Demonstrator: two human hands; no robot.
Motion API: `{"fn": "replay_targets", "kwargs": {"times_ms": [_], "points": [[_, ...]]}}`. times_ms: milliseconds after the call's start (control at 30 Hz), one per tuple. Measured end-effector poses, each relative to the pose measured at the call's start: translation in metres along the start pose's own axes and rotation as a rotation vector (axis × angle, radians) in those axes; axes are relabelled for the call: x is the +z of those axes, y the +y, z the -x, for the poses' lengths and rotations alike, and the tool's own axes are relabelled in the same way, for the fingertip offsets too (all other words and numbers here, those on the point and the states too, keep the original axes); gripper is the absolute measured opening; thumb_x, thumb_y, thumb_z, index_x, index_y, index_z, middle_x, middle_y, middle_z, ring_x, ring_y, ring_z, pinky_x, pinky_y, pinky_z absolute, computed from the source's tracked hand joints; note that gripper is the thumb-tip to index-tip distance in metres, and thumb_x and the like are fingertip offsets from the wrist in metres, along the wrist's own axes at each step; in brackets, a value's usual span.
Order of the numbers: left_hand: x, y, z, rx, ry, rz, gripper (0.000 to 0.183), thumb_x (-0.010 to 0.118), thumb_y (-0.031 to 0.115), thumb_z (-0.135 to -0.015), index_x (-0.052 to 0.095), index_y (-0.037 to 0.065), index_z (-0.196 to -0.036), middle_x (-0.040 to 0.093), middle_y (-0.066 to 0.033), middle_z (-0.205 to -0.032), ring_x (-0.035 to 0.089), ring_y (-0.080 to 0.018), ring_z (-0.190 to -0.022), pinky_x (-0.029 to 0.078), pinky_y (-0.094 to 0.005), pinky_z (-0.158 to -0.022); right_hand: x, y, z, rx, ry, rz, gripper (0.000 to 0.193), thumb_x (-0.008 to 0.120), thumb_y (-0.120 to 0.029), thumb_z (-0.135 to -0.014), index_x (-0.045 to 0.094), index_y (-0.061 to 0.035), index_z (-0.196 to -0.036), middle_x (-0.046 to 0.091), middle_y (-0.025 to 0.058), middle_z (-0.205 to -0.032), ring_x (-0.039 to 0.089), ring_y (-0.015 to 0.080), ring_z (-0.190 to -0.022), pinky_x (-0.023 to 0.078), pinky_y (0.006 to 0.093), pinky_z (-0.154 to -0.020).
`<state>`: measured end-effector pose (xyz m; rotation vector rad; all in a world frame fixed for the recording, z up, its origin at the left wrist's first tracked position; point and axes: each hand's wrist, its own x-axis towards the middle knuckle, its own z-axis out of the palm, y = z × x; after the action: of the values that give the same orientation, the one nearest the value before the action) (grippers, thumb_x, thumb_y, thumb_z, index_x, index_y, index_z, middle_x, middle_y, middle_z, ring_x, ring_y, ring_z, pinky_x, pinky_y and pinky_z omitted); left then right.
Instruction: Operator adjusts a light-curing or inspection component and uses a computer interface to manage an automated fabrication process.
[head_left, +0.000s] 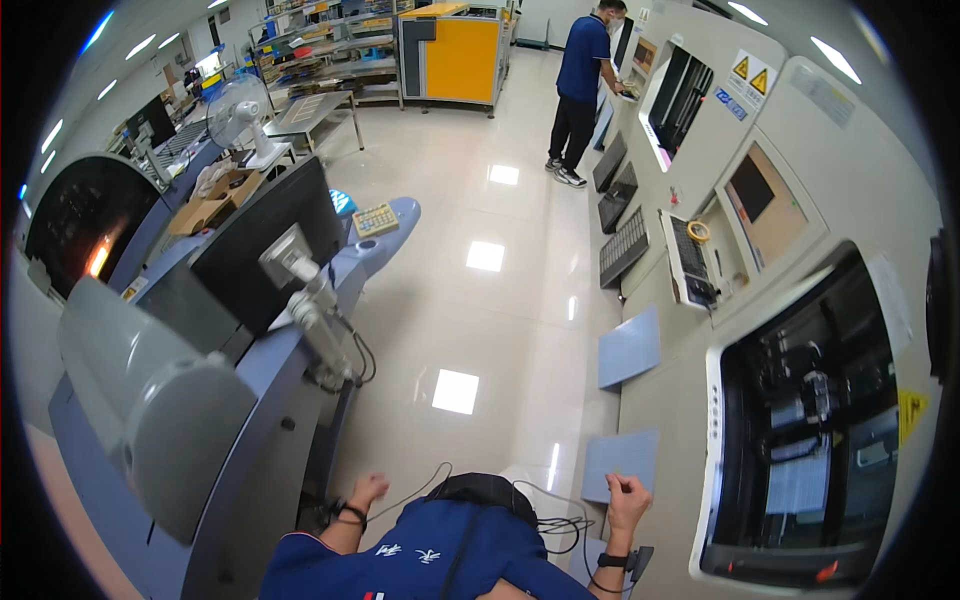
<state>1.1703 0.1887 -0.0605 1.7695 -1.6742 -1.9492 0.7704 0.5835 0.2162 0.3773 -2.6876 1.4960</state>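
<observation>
Overlapping a pale blue panel (612,455) in view, low at 5 o'clock on the machine front: the wearer's right hand (628,503). Contact with the panel cannot be told. Its fingers curl loosely toward the thumb, nothing seen in their grip; whether they close fully, unclear. Left hand (368,490) at 7 o'clock, clear of that panel. Its fingers look half bent but blurred; cannot tell if they hold anything.

Black cables (575,523) loop near 5 o'clock, beside the right wrist. Judgement: elbows best kept in, wrists clear of the loops, fingers placed flat before any pressure, eyes on the panel edge.

Farther out: dark machine window (800,400) at 4 o'clock, large. Second blue panel (630,347) between 3 and 4. Between 2 and 3, a keyboard shelf (690,270) with a yellow tape roll (698,232). Monitor (265,240) between 9 and 10, back to the wearer; a keypad (376,220) beyond it at 10. Co-worker (580,75) in dark blue at 1, well apart. Orange-yellow cabinet (460,60) at 12.
</observation>
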Motion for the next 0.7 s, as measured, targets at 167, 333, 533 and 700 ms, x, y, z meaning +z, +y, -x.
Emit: {"fn": "replay_targets", "kwargs": {"times_ms": [167,333,533,700], "points": [[0.094,0.377,-0.086,0.626,0.074,-0.292,0.043,0.075,0.018,-0.085,0.070,0.001,-0.124,0.077,-0.0128,-0.096,0.074,-0.0205,-0.090,0.059,-0.0334,-0.078,0.065,0.015,-0.166,0.244,0.098,-0.101,0.014,0.081,-0.006,-0.084,0.073,0.0050,-0.089,0.070,0.0067,-0.071,0.061,0.0121,-0.061,0.050,0.0262,-0.059],[0.140,0.451,-0.250,0.369,0.155,0.091,0.024,0.068,0.018,-0.093,0.075,0.001,-0.108,0.074,-0.0070,-0.085,0.070,-0.0152,-0.076,0.056,-0.0306,-0.064,0.207,-0.035,-0.405,-0.036,-0.140,-0.268,0.014,0.066,-0.001,-0.095,0.073,0.0058,-0.105,0.073,0.0130,-0.088,0.067,0.0145,-0.074,0.054,0.0267,-0.068],[0.189,0.338,-0.260,0.734,0.173,-0.845,0.028,0.064,0.030,-0.095,0.074,0.009,-0.080,0.074,-0.0100,-0.076,0.068,-0.0225,-0.063,0.051,-0.0419,-0.056,0.369,-0.207,-0.646,-0.379,-0.508,-0.359,0.017,0.063,-0.011,-0.101,0.071,0.0028,-0.096,0.074,0.0093,-0.087,0.069,0.0155,-0.076,0.054,0.0287,-0.067],[0.209,0.342,-0.271,-0.552,0.145,-0.272,0.030,0.059,0.037,-0.094,0.077,0.015,-0.087,0.074,-0.0151,-0.085,0.072,-0.0297,-0.077,0.053,-0.0498,-0.065,0.509,-0.296,-0.810,-0.702,-0.659,-0.332,0.016,0.059,-0.008,-0.102,0.071,0.0008,-0.096,0.072,0.0096,-0.085,0.069,0.0176,-0.076,0.054,0.0290,-0.066]]}}
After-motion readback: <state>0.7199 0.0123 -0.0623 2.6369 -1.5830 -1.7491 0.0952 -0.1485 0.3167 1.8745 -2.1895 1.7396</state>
